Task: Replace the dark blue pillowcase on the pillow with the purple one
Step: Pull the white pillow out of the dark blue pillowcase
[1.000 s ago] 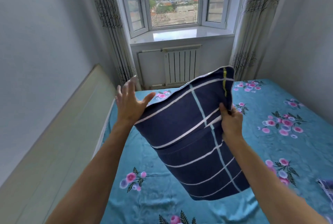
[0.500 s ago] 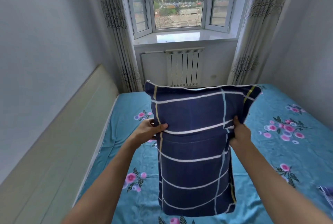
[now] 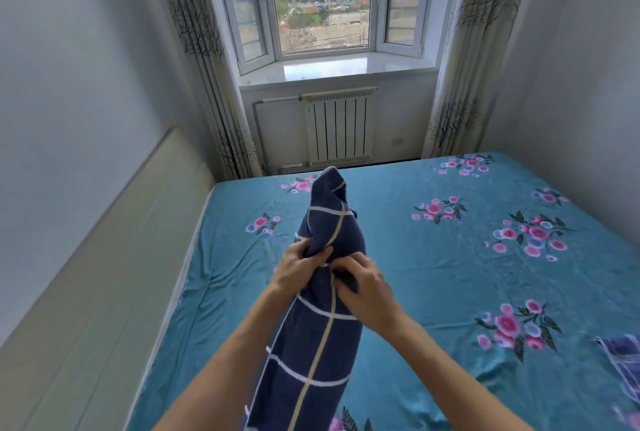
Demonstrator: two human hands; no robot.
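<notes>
The pillow in its dark blue pillowcase (image 3: 313, 358), checked with white and yellow lines, stands edge-on before me above the bed. My left hand (image 3: 298, 266) pinches the fabric on its left side near the upper part. My right hand (image 3: 367, 292) grips the case on the right side, fingers dug into the cloth. The top corner of the case rises to a point above both hands. A purple checked cloth, likely the purple pillowcase (image 3: 621, 361), lies at the bed's right edge, partly cut off.
The bed (image 3: 433, 274) has a teal floral sheet. A beige headboard (image 3: 104, 274) runs along the left wall. Beyond the bed are a white radiator (image 3: 337, 125), a bay window (image 3: 322, 4) and curtains on both sides.
The pillow has turned from facing me flat to edge-on. Both hands have come together at its middle, and my view has tilted so more of the bed shows.
</notes>
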